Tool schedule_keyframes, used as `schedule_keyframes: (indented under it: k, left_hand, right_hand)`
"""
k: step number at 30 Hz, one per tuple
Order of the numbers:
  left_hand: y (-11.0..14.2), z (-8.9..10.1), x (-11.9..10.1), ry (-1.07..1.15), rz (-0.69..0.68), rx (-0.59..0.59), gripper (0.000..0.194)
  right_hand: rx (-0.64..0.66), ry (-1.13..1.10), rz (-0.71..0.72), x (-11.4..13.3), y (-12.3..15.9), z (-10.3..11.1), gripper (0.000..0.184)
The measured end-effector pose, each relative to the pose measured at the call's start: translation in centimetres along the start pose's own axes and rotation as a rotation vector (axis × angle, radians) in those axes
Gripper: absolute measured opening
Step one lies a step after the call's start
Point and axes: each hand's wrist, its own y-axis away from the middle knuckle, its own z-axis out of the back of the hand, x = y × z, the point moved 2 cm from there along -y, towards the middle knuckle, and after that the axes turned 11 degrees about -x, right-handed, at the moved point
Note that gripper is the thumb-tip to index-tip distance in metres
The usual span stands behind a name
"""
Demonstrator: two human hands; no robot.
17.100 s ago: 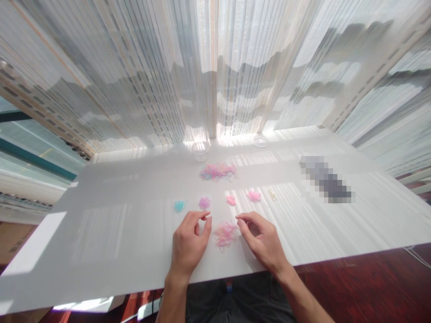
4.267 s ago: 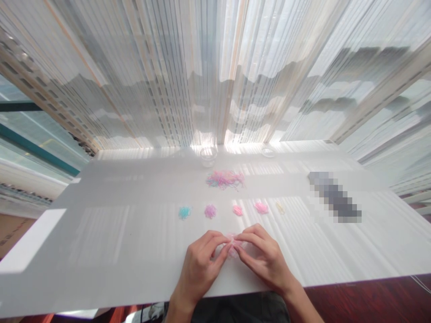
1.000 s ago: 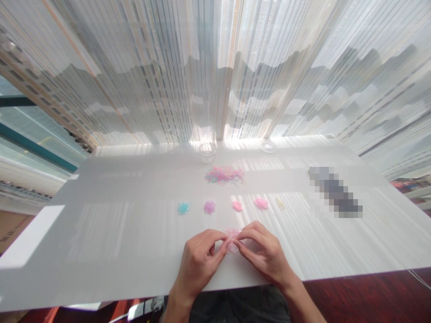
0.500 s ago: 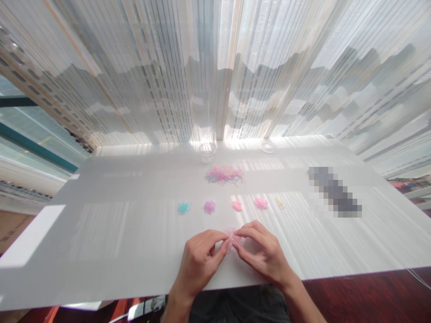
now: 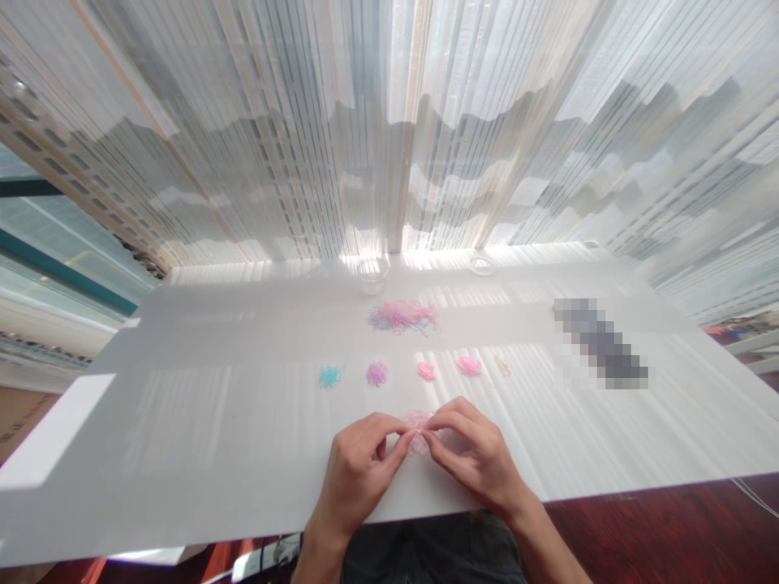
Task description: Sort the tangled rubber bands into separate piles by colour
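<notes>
My left hand [image 5: 359, 470] and my right hand [image 5: 478, 454] meet near the front edge of a white table [image 5: 182, 405], fingertips pinched together on a small tangle of thin pink rubber bands [image 5: 417, 422]. Beyond my hands runs a row of small sorted heaps: teal [image 5: 329, 375], purple [image 5: 376, 373], coral pink [image 5: 426, 371], bright pink [image 5: 469, 365] and pale yellow [image 5: 502, 364]. Farther back lies a larger mixed pile of bands [image 5: 402, 315].
Two clear plastic cups [image 5: 372, 273] [image 5: 482, 264] stand at the table's far edge under sheer white curtains. A blurred dark object [image 5: 600, 342] lies at the right. Dark red floor shows below the front edge.
Both hands have stayed pinched on the pink tangle. Compared with 17 s ago, the tangle between them looks smaller and the hands are closer together.
</notes>
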Motion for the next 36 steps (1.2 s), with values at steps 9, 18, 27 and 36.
schedule_keyframes:
  k: [9,18,27,36]
  left_hand:
    - [0.0,0.0,0.0,0.01,0.005,0.017,0.006]
    - [0.2,-0.1,0.4,0.011,-0.004,0.016,0.007]
    - [0.1,0.0,0.3,-0.003,0.018,0.015,0.007]
    - [0.0,0.0,0.3,-0.004,0.014,0.025,0.007]
  right_hand:
    - [0.015,-0.011,-0.034,0.6,-0.1,0.1,0.007]
    - [-0.415,0.411,-0.31,-5.3,-2.1,9.7,0.023]
    - [-0.309,0.508,-0.405,-8.5,-2.0,11.1,0.039]
    - [-0.244,0.484,-0.328,-8.5,-1.7,10.9,0.031]
